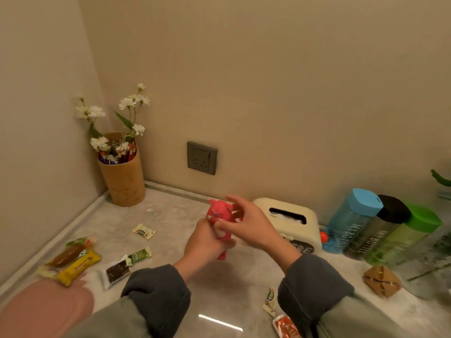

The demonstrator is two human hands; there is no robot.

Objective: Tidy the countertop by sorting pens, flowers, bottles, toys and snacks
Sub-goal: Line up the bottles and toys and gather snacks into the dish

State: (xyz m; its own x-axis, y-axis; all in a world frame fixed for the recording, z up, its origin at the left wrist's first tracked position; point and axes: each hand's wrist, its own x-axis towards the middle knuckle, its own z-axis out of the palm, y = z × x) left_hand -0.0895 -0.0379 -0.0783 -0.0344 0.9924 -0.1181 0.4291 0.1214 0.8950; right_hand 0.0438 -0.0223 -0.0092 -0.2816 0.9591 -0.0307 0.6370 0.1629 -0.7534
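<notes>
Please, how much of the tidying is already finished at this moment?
Looks done: pens and flowers stand in the bamboo cup; three bottles line up by the wall. In hand: the left hand and right hand hold the red bear toy. Remaining: snack packets lie scattered on the countertop.

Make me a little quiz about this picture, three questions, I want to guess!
1. True or false: the pink toy bear lies flat on the countertop.
2. What stands in the brown cup with the pens? A. white flowers B. spoons C. toothbrushes
3. Fill in: the bottle nearest the tissue box has a ____ lid.
Key: 1 false, the left hand and right hand hold it up; 2 A; 3 blue.
</notes>
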